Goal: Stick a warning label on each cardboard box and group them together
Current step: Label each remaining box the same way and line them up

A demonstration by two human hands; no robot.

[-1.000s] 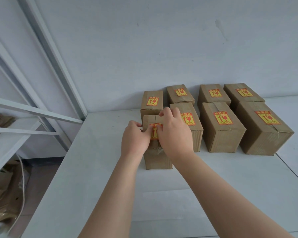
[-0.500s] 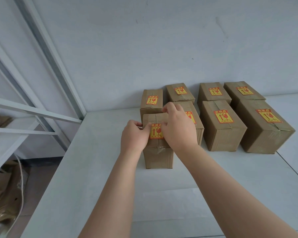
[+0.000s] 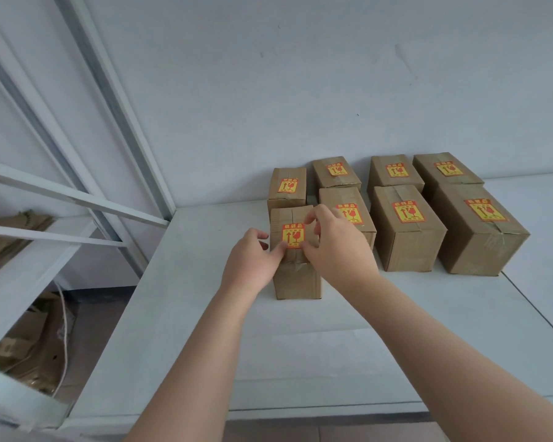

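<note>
The nearest cardboard box (image 3: 297, 280) stands on the white table (image 3: 300, 352), at the left front of the group. A red and yellow warning label (image 3: 292, 236) lies on its top. My left hand (image 3: 252, 261) holds the box's left side, with the thumb on the label's lower left corner. My right hand (image 3: 336, 247) has its thumb and fingertips on the label's right edge and hides part of it. Behind and to the right stand several more cardboard boxes (image 3: 407, 228) in two rows, each with a label on top.
A grey wall rises right behind the boxes. A white metal shelf frame (image 3: 77, 199) stands to the left of the table, with flattened cardboard (image 3: 29, 355) on the floor beneath it. A seam in the tabletop (image 3: 530, 301) runs at the right.
My right hand has slid off the label toward its right edge, so most of the label now shows. My left thumb has moved down to the label's lower corner.
</note>
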